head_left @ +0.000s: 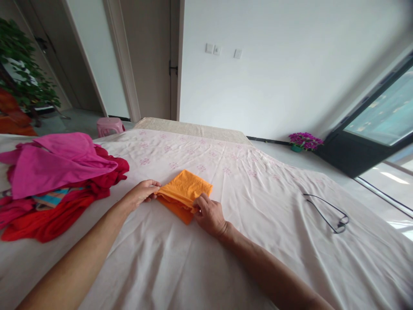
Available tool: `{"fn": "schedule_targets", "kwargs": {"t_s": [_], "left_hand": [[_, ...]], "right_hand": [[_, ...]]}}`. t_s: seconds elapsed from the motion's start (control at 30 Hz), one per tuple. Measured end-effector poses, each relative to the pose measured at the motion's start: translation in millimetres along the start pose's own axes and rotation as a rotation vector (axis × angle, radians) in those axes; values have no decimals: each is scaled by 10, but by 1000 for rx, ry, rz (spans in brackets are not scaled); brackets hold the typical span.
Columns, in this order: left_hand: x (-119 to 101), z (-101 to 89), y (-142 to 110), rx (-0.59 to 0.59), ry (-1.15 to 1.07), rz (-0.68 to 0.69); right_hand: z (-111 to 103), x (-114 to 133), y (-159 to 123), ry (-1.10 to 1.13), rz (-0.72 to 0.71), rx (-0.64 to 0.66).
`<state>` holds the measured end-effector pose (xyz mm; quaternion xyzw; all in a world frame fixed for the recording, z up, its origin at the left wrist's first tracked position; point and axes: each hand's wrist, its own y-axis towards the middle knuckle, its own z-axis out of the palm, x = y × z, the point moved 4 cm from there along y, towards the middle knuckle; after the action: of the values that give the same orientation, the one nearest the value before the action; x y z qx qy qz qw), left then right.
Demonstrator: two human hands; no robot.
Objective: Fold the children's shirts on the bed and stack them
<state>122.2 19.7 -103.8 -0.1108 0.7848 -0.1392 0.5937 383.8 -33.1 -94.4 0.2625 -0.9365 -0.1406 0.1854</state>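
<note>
An orange cloth garment [185,189], folded into a small packet, lies on the pale bedsheet [155,267]. Its exact kind does not show. My left hand [143,193] pinches its left corner between thumb and fingers. At the near right corner, my right hand [208,213] grips the folded edge with curled fingers. One layer is lifted slightly over the flap beneath it. To the left is a heap of clothes with a pink garment [64,159] on top and a red garment [51,219] at its near side.
Black-framed glasses [334,215] lie on the sheet at the right. Beyond the bed are a pink stool [110,127], purple flowers in a green pot [297,148], a leafy plant [19,69] and a door [148,60]. A white wall [274,86] stands behind.
</note>
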Motion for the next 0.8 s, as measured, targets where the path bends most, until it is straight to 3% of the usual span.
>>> {"fn": "schedule_targets", "kwargs": {"t_s": [0.17, 0.3, 0.5, 0.7, 0.8], "left_hand": [[-37, -17, 4, 6, 89, 74], [-57, -13, 38, -34, 169, 162], [64, -64, 130, -108, 315, 162], [88, -129, 142, -187, 482, 168], [3, -88, 76, -256, 634, 318]], "right_hand": [[3, 91, -32, -103, -99, 30], [-25, 134, 5, -131, -79, -2], [-32, 229, -93, -97, -121, 118], [-167, 219, -264, -107, -240, 140], [-187, 223, -262, -131, -306, 124]]}}
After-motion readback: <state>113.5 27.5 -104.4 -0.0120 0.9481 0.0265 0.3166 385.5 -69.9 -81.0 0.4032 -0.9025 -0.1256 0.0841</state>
